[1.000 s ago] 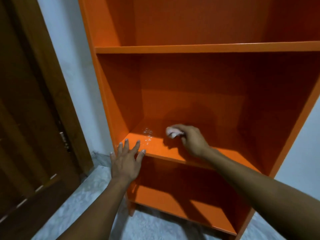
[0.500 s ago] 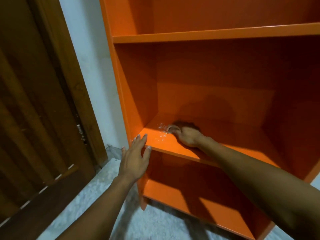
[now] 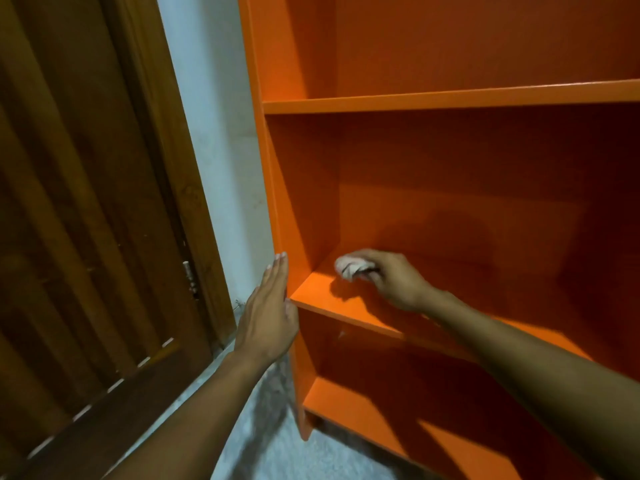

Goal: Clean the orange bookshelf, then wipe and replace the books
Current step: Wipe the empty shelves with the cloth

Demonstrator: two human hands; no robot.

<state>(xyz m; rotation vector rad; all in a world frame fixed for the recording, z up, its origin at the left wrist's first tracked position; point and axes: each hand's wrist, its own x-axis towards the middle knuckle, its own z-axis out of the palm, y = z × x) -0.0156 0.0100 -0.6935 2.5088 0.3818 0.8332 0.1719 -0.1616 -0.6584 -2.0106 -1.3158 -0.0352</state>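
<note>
Right hand (image 3: 394,284) gripping cloth (image 3: 349,268) on orange bookshelf (image 3: 332,299)

The orange bookshelf (image 3: 450,95) runs off the top, right and bottom edges, so no telling how tall or wide it is. The cloth (image 3: 348,268) is mostly buried under the right hand (image 3: 394,282), just a pale wad poking out, and those fingers (image 3: 372,256) are partly lost in shadow. The left hand (image 3: 268,320) is a bit blurry. The wooden door (image 3: 86,237) is cut off at the left.
</note>
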